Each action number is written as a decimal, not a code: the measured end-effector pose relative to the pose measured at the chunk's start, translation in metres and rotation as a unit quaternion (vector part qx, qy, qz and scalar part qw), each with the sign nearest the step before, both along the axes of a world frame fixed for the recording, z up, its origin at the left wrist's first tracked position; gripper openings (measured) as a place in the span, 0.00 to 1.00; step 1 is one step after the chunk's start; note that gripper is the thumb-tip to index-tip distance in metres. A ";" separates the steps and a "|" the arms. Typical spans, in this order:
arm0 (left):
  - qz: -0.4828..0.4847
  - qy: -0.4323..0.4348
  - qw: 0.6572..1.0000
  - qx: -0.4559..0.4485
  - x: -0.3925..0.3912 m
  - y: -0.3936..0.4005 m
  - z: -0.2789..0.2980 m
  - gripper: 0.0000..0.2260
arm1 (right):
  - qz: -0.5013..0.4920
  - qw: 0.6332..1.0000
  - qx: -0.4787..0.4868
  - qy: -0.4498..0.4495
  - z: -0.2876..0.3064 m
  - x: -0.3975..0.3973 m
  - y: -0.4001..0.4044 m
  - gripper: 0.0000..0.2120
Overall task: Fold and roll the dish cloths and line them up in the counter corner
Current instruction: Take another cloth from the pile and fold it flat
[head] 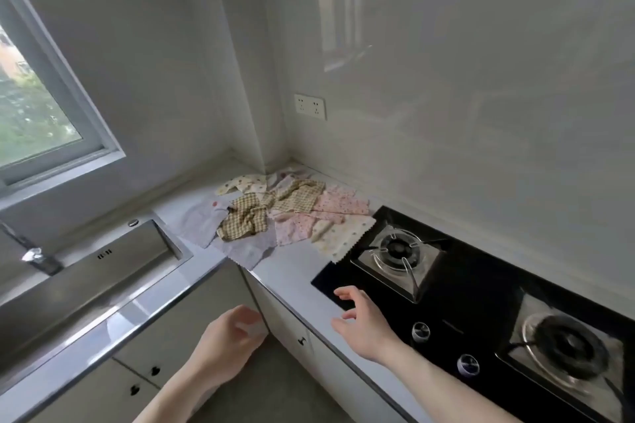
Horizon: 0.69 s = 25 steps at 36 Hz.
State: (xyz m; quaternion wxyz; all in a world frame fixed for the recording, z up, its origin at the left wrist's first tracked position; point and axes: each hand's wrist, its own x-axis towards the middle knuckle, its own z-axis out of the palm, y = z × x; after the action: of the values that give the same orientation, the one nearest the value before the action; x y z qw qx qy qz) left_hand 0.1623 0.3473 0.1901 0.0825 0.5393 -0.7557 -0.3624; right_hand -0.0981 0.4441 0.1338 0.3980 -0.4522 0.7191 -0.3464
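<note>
My left hand (229,336) hangs in front of the cabinet doors, below the counter (292,276) edge, fingers loosely curled around nothing. My right hand (364,319) hovers over the near left corner of the black gas hob (474,306), fingers spread and relaxed, holding nothing.

The dish cloths (285,213) lie unfolded in a loose, overlapping heap on the counter, just left of the hob and reaching back toward the wall corner. A crumpled yellow checked cloth (245,220) sits at the heap's left middle. A pink dotted cloth (340,204) lies on the side nearest the hob. A cream cloth with dots (338,237) overlaps the hob's far left corner. A pale lilac cloth (249,251) hangs slightly over the counter's front edge.

The steel sink (103,271) is farther left of the hob, beyond the heap.
</note>
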 end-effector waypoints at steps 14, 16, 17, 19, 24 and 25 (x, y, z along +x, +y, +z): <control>-0.005 -0.017 1.000 0.006 0.014 -0.136 -0.010 0.09 | 0.025 1.000 0.007 0.016 -0.006 0.018 -0.137 0.20; -0.017 -0.020 1.000 0.010 0.006 -0.157 -0.011 0.10 | 0.007 1.000 0.007 0.013 -0.008 0.013 -0.145 0.20; -0.020 -0.021 1.000 0.008 0.003 -0.168 -0.011 0.10 | -0.002 1.000 0.009 0.013 -0.009 0.010 -0.149 0.20; -0.032 -0.029 0.999 0.008 -0.003 -0.191 -0.015 0.09 | -0.021 1.000 0.014 0.015 -0.012 0.005 -0.155 0.19; -0.045 -0.057 0.997 0.021 0.002 -0.263 -0.036 0.08 | -0.071 0.997 0.031 0.027 -0.020 0.002 -0.176 0.18; -0.053 -0.065 0.996 0.024 0.006 -0.280 -0.042 0.08 | -0.076 0.996 0.035 0.030 -0.021 0.003 -0.182 0.18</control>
State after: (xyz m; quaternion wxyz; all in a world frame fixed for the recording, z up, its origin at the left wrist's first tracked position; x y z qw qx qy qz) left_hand 0.1688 0.0671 0.1479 0.0009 0.5231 -0.7780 -0.3479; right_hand -0.0951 0.2616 0.1124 0.3646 -0.3918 0.7748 -0.3365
